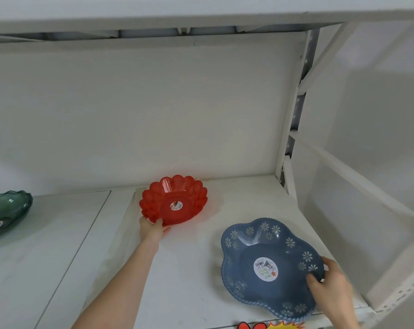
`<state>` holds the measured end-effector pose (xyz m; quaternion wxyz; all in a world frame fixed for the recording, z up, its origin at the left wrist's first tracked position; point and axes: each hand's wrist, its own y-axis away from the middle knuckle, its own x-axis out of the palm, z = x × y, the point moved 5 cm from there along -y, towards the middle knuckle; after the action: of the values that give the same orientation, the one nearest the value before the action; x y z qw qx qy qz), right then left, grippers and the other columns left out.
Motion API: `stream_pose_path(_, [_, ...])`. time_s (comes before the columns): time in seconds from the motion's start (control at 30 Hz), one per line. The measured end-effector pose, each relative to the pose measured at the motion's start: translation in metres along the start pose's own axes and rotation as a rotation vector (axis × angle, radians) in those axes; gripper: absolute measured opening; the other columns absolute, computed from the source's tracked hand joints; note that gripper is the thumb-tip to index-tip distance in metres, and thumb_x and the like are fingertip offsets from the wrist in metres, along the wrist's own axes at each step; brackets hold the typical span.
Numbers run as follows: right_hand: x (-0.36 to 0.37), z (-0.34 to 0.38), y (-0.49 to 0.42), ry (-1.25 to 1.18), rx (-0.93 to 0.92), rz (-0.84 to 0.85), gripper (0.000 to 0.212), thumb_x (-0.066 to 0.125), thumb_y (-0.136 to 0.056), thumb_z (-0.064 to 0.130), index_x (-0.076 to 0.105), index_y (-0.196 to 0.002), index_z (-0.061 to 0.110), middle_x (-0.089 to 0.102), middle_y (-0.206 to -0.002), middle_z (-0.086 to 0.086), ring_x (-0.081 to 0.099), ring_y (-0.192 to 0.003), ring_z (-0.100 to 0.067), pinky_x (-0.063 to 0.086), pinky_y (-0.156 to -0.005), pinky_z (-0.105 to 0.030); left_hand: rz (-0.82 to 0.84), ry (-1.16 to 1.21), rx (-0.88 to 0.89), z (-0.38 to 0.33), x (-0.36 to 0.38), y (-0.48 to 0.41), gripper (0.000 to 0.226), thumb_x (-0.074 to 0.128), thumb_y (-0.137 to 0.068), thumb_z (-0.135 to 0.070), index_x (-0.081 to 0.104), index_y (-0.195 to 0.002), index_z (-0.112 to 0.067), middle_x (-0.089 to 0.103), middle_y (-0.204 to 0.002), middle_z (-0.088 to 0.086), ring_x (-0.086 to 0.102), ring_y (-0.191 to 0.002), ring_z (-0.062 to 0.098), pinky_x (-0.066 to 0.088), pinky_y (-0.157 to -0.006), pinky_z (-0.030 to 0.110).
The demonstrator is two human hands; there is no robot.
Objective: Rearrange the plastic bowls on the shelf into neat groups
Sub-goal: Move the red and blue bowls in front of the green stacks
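Observation:
A red flower-shaped plastic bowl sits near the back of the white shelf, tilted up toward the wall. My left hand grips its near rim. A blue bowl with cut-out daisies and a round sticker lies at the front right of the shelf. My right hand holds its right rim, thumb inside the bowl. A dark green wavy-edged bowl rests at the far left, partly cut off by the frame edge.
A white back wall rises behind the shelf, and another shelf board hangs overhead. A white metal upright and side braces close the right end. Red and yellow price stickers sit on the front edge.

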<state>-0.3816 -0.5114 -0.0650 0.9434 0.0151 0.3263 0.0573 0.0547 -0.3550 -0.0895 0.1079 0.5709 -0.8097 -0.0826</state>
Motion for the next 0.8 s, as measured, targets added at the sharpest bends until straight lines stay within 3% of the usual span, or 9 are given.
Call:
stream_pose_path(0.23, [-0.002, -0.001, 0.006, -0.049, 0.004, -0.03, 0.048, 0.062, -0.076, 0.003, 0.051, -0.123, 0.003, 0.061, -0.08, -0.01, 0.053, -0.074, -0.03, 0.039, -0.068, -0.032, 0.009, 0.004, -0.011, 0.002, -0.008, 0.004, 0.046, 0.048, -0.095, 0.001, 0.033, -0.135, -0.017, 0.05, -0.133, 0.024, 0.067, -0.082, 0.033, 0.053, -0.083, 0.04])
stream_pose_path(0.5, [-0.02, 0.016, 0.012, -0.054, -0.032, -0.066, 0.047, 0.059, -0.079, 0.004, 0.051, -0.125, 0.001, 0.06, -0.078, -0.009, 0.048, -0.075, -0.029, 0.035, -0.07, -0.032, 0.059, 0.042, 0.011, -0.014, -0.019, 0.023, 0.056, 0.052, -0.093, 0.001, 0.03, -0.14, -0.02, 0.053, -0.128, 0.021, 0.067, -0.082, 0.029, 0.052, -0.085, 0.04])
stream_pose_path(0.8, [-0.04, 0.052, 0.03, -0.11, -0.086, -0.046, 0.045, 0.056, -0.082, 0.005, 0.048, -0.127, 0.002, 0.066, -0.101, -0.021, 0.056, -0.088, -0.038, 0.038, -0.071, -0.033, 0.098, 0.01, 0.007, -0.044, -0.055, 0.06, 0.066, 0.058, -0.091, -0.002, 0.027, -0.145, -0.025, 0.054, -0.132, 0.022, 0.072, -0.08, 0.026, 0.056, -0.068, 0.032])
